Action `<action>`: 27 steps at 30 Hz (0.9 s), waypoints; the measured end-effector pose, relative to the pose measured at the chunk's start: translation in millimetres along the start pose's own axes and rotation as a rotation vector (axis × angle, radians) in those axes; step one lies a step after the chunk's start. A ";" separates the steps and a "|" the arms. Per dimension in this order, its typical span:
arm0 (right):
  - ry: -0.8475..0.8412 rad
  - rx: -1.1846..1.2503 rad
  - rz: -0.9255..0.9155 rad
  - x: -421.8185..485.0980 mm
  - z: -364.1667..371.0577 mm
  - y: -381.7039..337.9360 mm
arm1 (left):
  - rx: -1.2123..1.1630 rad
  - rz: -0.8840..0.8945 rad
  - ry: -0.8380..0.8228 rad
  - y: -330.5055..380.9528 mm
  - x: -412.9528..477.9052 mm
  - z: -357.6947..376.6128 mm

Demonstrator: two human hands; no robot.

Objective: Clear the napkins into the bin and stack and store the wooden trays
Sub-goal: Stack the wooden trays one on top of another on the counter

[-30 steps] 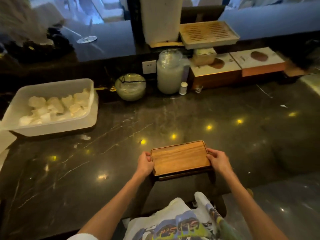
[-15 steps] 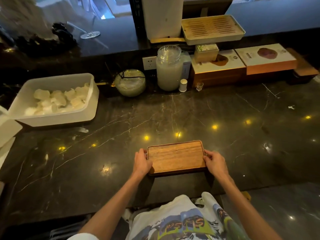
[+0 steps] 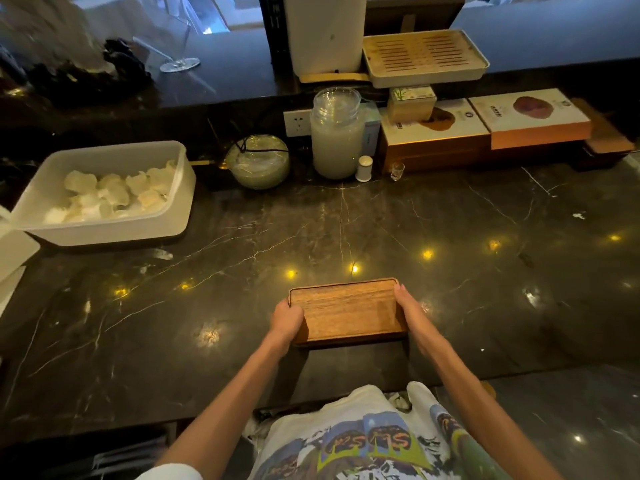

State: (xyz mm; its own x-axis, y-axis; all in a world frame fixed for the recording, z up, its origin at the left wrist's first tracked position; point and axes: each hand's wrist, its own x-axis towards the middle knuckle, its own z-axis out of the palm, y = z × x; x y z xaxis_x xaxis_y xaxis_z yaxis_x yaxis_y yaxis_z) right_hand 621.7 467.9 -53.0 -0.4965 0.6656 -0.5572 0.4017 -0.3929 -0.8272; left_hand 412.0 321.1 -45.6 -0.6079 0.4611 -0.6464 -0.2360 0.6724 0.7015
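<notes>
A stack of wooden trays (image 3: 346, 311) lies flat on the dark marble counter (image 3: 381, 220), close to its near edge. My left hand (image 3: 285, 318) grips the stack's left end and my right hand (image 3: 407, 306) grips its right end. At the far left stands a white plastic bin (image 3: 180, 199) holding several crumpled white napkins (image 3: 110, 195).
Along the back stand a round glass bowl (image 3: 258, 161), a tall glass jar (image 3: 337, 136), a small white shaker (image 3: 364, 168), a shot glass (image 3: 397, 170) and flat boxes (image 3: 485, 126). A slatted tea tray (image 3: 427, 57) and a wine glass (image 3: 180, 46) sit on the raised ledge.
The tray stack has moved forward from over the counter's near edge onto the counter, both hands still on its ends.
</notes>
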 end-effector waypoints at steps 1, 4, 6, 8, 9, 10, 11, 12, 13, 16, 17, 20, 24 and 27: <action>-0.012 0.004 -0.011 -0.6 -0.1 1.9 | -0.025 0.009 -0.005 -0.5 -1.3 0.1; -0.030 0.047 -0.026 -1.1 -1.6 4.8 | -0.061 0.014 0.007 -0.2 -3.7 0.1; -0.034 0.052 -0.014 -3.0 -2.7 0.4 | -0.036 0.009 0.004 0.6 -3.5 0.2; -0.052 0.028 -0.024 -3.6 -5.2 0.2 | 0.038 0.006 -0.014 0.7 0.3 -1.5; -0.055 -0.024 -0.036 -3.9 -7.1 0.5 | 0.096 0.004 -0.024 2.2 2.2 -3.3; -0.059 -0.104 -0.053 -4.5 -9.0 1.0 | 0.166 0.009 -0.024 4.7 4.1 -5.4; -0.065 -0.191 -0.066 -6.6 -9.9 1.1 | 0.238 0.026 -0.019 7.3 5.7 -7.3; -0.074 -0.267 -0.071 -8.9 -10.4 1.9 | 0.296 0.061 -0.014 10.1 7.3 -9.0; -0.083 -0.346 -0.081 -11.8 -10.7 2.2 | 0.334 0.105 -0.019 12.9 7.5 -10.0; -0.146 -0.610 -0.165 -15.2 -10.6 7.5 | 0.468 0.208 -0.050 19.7 10.4 -11.0; -0.168 -0.704 -0.164 -16.2 -9.3 9.1 | 0.530 0.230 -0.056 21.6 12.9 -10.8; -0.185 -0.899 -0.152 -16.1 -6.9 15.9 | 0.658 0.259 -0.058 26.8 18.0 -10.4; -0.102 -0.840 -0.220 -18.3 -2.3 19.1 | 0.713 0.260 -0.022 31.8 22.3 -9.8; -0.028 -0.785 -0.282 -20.9 -1.0 17.0 | 0.720 0.254 -0.014 35.3 25.4 -7.6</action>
State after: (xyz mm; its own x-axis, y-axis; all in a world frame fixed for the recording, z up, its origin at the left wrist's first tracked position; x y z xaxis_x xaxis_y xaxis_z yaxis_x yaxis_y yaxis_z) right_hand 639.6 448.0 -55.4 -0.6739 0.6523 -0.3470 0.6736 0.3496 -0.6512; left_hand 382.5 352.2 -35.0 -0.5664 0.6562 -0.4986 0.4654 0.7540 0.4637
